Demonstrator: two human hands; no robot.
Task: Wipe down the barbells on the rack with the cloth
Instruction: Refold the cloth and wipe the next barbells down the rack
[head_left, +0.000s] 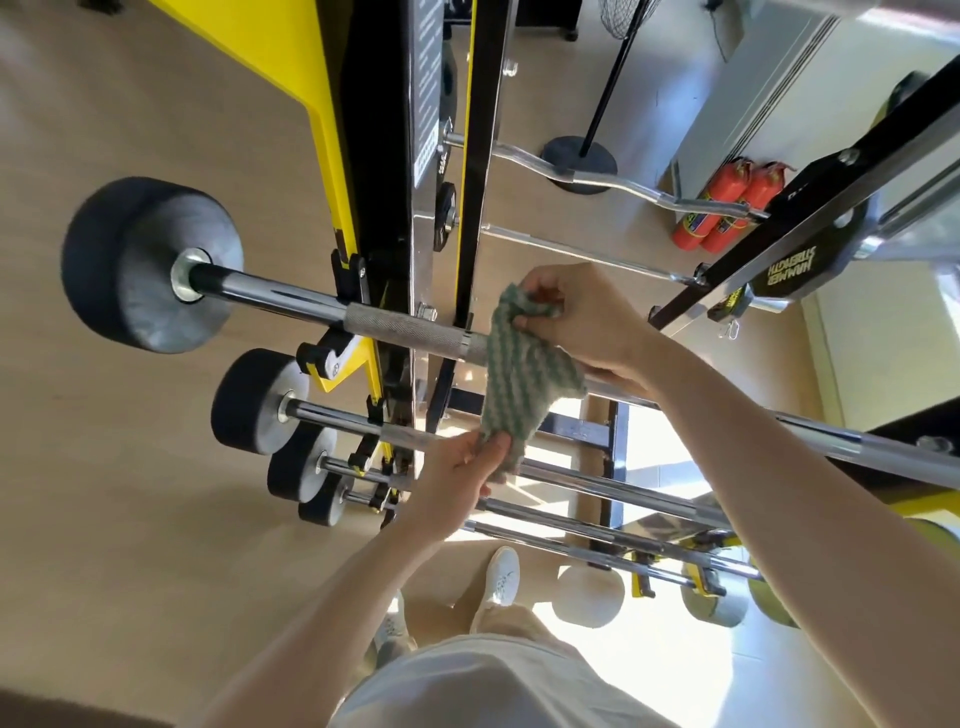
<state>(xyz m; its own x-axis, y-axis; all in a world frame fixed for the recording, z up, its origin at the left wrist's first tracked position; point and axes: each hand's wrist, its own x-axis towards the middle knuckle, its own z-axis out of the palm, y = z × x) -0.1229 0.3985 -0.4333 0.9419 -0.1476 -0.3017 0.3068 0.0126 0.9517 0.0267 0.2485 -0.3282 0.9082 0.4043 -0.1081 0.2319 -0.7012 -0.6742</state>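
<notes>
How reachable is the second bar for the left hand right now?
Probably yes. The left hand is right beside the second bar, pinching the lower end of the cloth, and nothing visible sits between hand and bar.

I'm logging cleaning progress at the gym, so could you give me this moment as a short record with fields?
tool: cloth, green-and-white striped, draped over the top barbell
upper grip: right hand pinches the cloth's upper end above the bar
lower grip: left hand pinches the cloth's lower end below the bar
storage: rack, yellow and black, holds the top barbell on its hooks
remaining: lower barbells lie beneath it, not covered by the cloth
background: fire extinguishers, red, on the floor
</notes>
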